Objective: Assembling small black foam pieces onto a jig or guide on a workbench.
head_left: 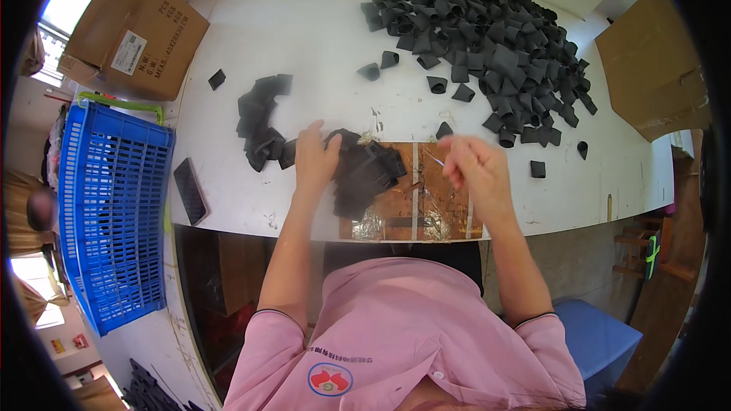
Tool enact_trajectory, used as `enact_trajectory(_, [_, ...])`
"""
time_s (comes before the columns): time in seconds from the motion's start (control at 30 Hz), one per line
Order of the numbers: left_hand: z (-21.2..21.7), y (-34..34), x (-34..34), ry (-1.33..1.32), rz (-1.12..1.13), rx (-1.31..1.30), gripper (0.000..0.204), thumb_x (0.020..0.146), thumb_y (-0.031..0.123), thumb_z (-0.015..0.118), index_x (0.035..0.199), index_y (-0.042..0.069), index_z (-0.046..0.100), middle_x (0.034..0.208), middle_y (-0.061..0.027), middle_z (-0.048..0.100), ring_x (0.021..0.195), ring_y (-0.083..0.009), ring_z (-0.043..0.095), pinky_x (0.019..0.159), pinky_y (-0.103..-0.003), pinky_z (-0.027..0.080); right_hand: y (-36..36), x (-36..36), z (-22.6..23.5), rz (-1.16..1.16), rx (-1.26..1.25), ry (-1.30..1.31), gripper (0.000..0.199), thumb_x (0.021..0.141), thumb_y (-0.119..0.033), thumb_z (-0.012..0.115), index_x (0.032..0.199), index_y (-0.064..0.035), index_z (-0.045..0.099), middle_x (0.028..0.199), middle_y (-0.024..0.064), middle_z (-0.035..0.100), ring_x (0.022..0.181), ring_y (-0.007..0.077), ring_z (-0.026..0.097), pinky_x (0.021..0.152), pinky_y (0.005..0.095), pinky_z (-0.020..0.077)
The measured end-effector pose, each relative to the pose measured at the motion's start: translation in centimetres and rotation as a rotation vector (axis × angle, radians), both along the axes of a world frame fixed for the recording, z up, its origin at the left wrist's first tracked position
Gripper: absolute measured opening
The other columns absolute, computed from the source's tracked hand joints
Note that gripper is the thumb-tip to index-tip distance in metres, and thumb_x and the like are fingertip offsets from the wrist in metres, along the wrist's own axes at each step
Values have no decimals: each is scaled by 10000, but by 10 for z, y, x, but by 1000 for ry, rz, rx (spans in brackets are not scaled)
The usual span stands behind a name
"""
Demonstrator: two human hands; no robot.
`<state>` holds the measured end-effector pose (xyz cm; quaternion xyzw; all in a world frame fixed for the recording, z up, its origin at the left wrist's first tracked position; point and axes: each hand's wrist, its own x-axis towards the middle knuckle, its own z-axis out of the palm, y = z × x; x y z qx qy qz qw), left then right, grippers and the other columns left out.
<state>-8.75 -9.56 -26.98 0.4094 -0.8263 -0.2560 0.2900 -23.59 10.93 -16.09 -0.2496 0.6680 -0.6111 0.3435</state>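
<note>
My left hand (314, 154) is open, thumb and fingers apart, over the middle of a row of black fabric pieces. To its left, part of the row (259, 118) curves away in an overlapping line. On its right, more black pieces (362, 175) lie bunched on the left half of a brown board (449, 198) with pale tape strips. My right hand (481, 175) is closed above the right of the board. A thin, light-coloured pointed tool (435, 159) sticks out of its fingers; its exact kind is too small to tell. One black piece (444, 130) lies just beyond that hand.
A large heap of black folded pieces (495, 46) covers the back right of the white table (304, 30). Cardboard boxes (137, 30) stand at both sides. A blue plastic basket (114, 213) and a dark phone (190, 192) are on the left; a blue stool (598, 335) is lower right.
</note>
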Motion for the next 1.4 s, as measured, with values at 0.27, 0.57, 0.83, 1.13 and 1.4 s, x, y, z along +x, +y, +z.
enact_trajectory(0.27, [26, -4, 4, -227, -267, 67, 259, 736, 83, 573, 991, 48, 553, 950, -155, 550, 925, -322, 517, 773, -394, 415, 32, 41, -27, 88, 133, 66, 234, 881, -197, 500, 852, 12, 602, 591, 14, 543, 533, 53, 461, 480, 207, 376])
enact_trajectory(0.57, [20, -12, 2, -371, -577, -273, 111, 672, 0, 552, 776, 38, 563, 790, -118, 542, 783, -292, 538, 661, -385, 436, 27, 52, -35, 163, 168, 280, 189, 832, -147, 533, 813, 32, 590, 627, 119, 559, 547, 209, 537, 521, 296, 419])
enact_trajectory(0.83, [18, -13, 0, -444, -624, -377, 74, 664, -16, 527, 729, 17, 525, 709, -140, 539, 704, -311, 548, 642, -390, 443, 23, 59, -27, 244, 198, 298, 182, 818, -140, 536, 822, 34, 589, 698, 154, 586, 625, 283, 580, 568, 328, 443])
enact_trajectory(1.13, [20, -13, -4, -571, -677, -318, 87, 684, -8, 522, 767, 15, 526, 735, -150, 551, 695, -321, 568, 620, -397, 455, 25, 64, -27, 279, 181, 327, 169, 813, -127, 537, 817, 36, 584, 712, 165, 588, 639, 294, 585, 578, 335, 447])
enact_trajectory(1.4, [20, -11, 7, -101, -384, -211, 38, 721, 24, 533, 754, 32, 550, 741, -135, 549, 677, -295, 559, 619, -383, 442, 25, 67, -19, 306, 184, 338, 143, 803, -104, 540, 811, 33, 585, 722, 163, 590, 645, 295, 586, 583, 337, 450])
